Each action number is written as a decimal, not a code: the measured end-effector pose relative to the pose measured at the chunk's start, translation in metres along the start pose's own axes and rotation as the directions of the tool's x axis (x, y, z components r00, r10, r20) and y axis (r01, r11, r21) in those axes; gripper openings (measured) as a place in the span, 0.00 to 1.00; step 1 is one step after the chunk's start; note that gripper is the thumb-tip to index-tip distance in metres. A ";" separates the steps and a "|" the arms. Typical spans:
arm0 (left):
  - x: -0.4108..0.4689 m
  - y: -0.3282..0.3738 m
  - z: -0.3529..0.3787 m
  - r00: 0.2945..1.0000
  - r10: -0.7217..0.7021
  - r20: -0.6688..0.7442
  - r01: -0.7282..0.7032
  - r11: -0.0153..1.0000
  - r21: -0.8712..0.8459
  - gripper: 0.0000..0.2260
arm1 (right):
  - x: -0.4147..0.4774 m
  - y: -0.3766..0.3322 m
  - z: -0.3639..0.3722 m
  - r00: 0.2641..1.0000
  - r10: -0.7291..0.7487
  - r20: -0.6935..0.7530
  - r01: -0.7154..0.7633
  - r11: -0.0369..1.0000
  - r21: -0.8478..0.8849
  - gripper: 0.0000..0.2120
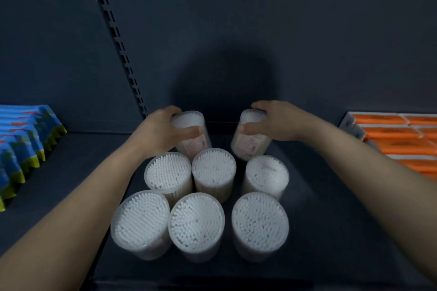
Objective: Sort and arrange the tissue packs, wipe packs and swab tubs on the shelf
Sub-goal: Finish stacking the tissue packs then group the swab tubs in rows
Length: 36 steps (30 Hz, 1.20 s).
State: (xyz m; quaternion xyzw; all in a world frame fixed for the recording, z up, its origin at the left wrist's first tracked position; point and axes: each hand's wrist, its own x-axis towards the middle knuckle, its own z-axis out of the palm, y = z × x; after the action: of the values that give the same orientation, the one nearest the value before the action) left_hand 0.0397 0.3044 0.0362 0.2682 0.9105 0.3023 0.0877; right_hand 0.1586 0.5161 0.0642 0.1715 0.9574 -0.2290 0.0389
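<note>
Centrally, on the shelf (331, 208): six upright swab tubs (214, 169). Behind them, left hand (157, 129) gripped one tilted tub (189, 130), right hand (274, 123) gripped another (251, 139).

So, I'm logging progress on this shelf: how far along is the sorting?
Looks done: blue packs lined up at left, orange packs at right, six swab tubs standing in two rows of three. In hand: the left hand grips the left back tub, the right hand the right back tub. Left, probably: settling those two into a back row.
</note>
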 end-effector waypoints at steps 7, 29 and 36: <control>0.010 -0.005 -0.004 0.983 0.082 0.166 -0.088 0.996 0.030 0.35 | 0.003 -0.005 0.011 0.997 0.076 0.012 -0.077 0.997 0.018 0.41; 0.000 -0.020 -0.013 0.930 0.156 0.332 -0.166 0.986 0.001 0.38 | -0.020 -0.019 0.024 0.995 0.050 0.086 -0.044 0.997 -0.067 0.40; -0.030 0.010 -0.009 0.895 0.384 0.229 -0.400 0.916 0.027 0.22 | -0.038 -0.024 0.022 0.988 0.155 -0.010 -0.155 0.979 -0.133 0.36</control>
State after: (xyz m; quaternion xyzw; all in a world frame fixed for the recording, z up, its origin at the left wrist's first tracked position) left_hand 0.0664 0.2900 0.0489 0.4808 0.8329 0.2487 0.1151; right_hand 0.1856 0.4741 0.0608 0.2426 0.9543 -0.1609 0.0682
